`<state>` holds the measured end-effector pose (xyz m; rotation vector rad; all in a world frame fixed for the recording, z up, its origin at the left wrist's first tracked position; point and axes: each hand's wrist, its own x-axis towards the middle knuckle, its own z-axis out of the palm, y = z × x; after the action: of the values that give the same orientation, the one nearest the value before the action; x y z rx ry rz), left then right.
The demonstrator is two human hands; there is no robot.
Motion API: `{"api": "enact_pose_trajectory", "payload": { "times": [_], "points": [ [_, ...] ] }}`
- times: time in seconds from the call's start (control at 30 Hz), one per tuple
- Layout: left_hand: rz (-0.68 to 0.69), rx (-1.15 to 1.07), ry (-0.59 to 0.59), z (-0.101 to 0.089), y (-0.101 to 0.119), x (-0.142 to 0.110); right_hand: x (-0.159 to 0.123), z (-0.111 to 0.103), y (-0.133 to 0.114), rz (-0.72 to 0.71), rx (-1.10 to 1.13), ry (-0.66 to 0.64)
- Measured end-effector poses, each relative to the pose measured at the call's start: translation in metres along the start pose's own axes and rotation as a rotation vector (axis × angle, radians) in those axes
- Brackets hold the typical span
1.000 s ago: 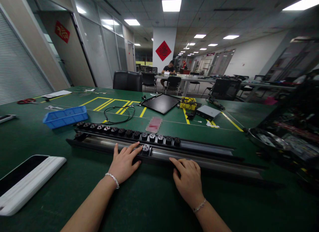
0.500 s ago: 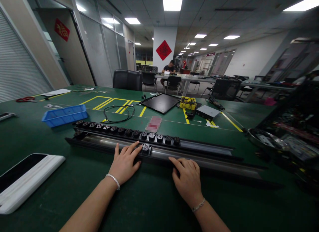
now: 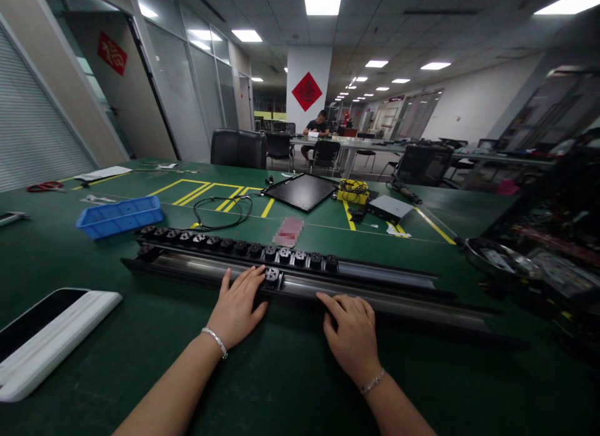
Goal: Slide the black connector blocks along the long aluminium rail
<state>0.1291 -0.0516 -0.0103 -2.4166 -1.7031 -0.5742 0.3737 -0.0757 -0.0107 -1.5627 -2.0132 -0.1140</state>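
A long black channel [image 3: 398, 309] lies across the green table in front of me, its inside shiny metal. One black socket module [image 3: 272, 275] sits in it near the middle. My left hand [image 3: 239, 305] rests over the channel's near edge, fingers stretched out and their tips against or close to the left side of that module. To the right, my right hand [image 3: 351, 336] touches the near edge with its index finger extended; the other fingers bend loosely, holding nothing visible. Just behind runs a second black rail [image 3: 389, 277] with a row of several socket modules [image 3: 240, 247] along its left part.
A blue bin [image 3: 120, 216], a looped black cable [image 3: 222, 212] and a black panel [image 3: 302, 192] lie farther back. A yellow box [image 3: 352, 191] stands beside a grey box [image 3: 390, 207]. At left is a white-and-black object [image 3: 56, 342]. A person [image 3: 317, 125] sits at a distant table.
The fingers of my left hand have drawn closer together and shifted slightly right along the channel. My right hand looks almost unchanged. The view has moved a little.
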Motion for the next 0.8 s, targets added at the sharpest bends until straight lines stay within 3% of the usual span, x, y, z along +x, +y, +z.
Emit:
{"api": "enact_pose_trajectory", "payload": {
  "times": [0.8],
  "points": [
    [0.000,-0.041,-0.022,-0.0014,-0.0019,0.0015,-0.0003,0.0018,0.0003,0.010,0.012,-0.007]
  ]
}}
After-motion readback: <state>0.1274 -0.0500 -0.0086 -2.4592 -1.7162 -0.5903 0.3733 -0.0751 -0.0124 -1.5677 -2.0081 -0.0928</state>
